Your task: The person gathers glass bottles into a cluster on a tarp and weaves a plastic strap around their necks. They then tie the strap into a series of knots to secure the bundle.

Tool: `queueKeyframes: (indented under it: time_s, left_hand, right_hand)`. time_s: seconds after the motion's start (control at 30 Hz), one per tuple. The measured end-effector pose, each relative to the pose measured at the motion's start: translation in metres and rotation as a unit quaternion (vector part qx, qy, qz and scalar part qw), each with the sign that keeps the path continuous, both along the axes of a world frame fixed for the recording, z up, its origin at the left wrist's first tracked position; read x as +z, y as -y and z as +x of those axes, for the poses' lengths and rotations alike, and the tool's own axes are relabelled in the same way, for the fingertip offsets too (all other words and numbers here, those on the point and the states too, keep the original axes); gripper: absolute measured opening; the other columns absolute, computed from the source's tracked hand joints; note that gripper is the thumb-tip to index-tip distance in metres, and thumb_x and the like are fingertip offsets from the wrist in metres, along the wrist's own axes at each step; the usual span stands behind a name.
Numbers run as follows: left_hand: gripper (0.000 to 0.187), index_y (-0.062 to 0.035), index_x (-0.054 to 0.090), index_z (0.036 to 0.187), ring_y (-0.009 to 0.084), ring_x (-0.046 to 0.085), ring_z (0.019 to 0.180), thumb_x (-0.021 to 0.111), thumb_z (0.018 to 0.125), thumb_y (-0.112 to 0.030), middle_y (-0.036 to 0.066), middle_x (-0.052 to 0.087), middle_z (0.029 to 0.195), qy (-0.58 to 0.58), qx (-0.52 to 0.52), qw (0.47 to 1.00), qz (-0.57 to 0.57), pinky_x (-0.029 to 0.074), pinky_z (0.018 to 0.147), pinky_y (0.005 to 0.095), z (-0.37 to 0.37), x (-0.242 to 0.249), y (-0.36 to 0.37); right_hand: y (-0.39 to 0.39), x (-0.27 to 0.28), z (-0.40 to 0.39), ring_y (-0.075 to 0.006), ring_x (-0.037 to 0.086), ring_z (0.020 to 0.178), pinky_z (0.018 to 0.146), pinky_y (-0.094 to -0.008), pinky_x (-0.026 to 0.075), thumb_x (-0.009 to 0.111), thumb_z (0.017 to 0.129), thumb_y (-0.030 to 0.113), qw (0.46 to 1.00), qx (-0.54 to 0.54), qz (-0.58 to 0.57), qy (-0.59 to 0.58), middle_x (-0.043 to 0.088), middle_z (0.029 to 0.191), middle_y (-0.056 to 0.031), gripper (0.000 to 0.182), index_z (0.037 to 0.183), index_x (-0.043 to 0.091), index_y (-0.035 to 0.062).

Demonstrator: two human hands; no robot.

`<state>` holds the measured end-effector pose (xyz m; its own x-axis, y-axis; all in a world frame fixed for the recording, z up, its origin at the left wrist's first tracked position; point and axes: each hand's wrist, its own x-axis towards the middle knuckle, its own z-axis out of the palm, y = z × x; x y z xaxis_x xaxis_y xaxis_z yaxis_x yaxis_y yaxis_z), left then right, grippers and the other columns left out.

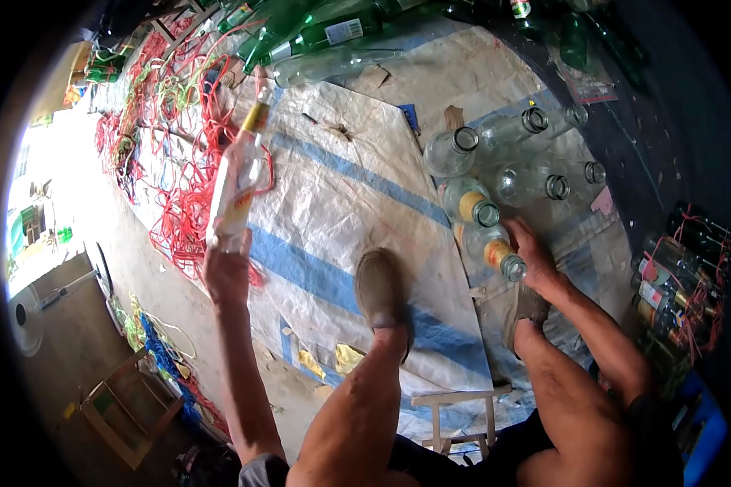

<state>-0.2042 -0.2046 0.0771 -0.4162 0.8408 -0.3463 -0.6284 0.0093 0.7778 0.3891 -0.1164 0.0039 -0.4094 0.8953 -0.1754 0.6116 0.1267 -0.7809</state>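
My left hand (227, 272) grips the base of a clear glass bottle (237, 183). Its neck, wrapped in yellow, points up and away from me, and motion blurs it slightly. Over on the right, my right hand (531, 250) is closed around the side of another clear bottle with a yellow label (486, 243), its mouth tilted towards me. Touching that one is a yellow-labelled bottle (467, 200). Several unlabelled clear bottles (518, 180) stand close together just behind it.
Tangled red plastic string (183, 219) lies at the left of the white-and-blue woven sheet (333, 174). Green bottles (333, 34) pile up along the far edge. String-tied bottles (666, 284) sit at the right. A small wooden stool (463, 398) is between my legs.
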Motion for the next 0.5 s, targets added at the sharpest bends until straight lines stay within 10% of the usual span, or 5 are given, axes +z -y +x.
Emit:
queueKeyframes:
  time_s: [0.17, 0.5]
  left_hand:
    - [0.056, 0.0037, 0.055, 0.141, 0.0321, 0.059, 0.132, 0.072, 0.092, -0.018, 0.014, 0.06, 0.144, 0.083, -0.034, 0.994, -0.068, 0.048, 0.114, 0.0536, 0.037, 0.013, 0.08]
    - [0.091, 0.0081, 0.043, 0.15, 0.0385, 0.068, 0.117, 0.081, 0.072, -0.019, 0.024, 0.06, 0.139, 0.039, -0.219, 0.944, -0.242, 0.063, 0.092, 0.0523, 0.089, 0.057, 0.104]
  right_hand:
    - [0.04, 0.009, 0.005, -0.0199, 0.067, 0.069, 0.065, -0.037, 0.053, 0.084, 0.082, 0.017, 0.977, 0.058, -0.203, -0.023, 0.068, 0.075, -0.0082, 0.032, 0.107, 0.069, 0.0027]
    - [0.058, 0.084, -0.057, -0.0168, 0.066, 0.075, 0.068, -0.033, 0.056, 0.095, 0.075, 0.031, 0.894, 0.231, -0.36, -0.131, 0.069, 0.091, -0.0092, 0.077, 0.133, 0.056, -0.001]
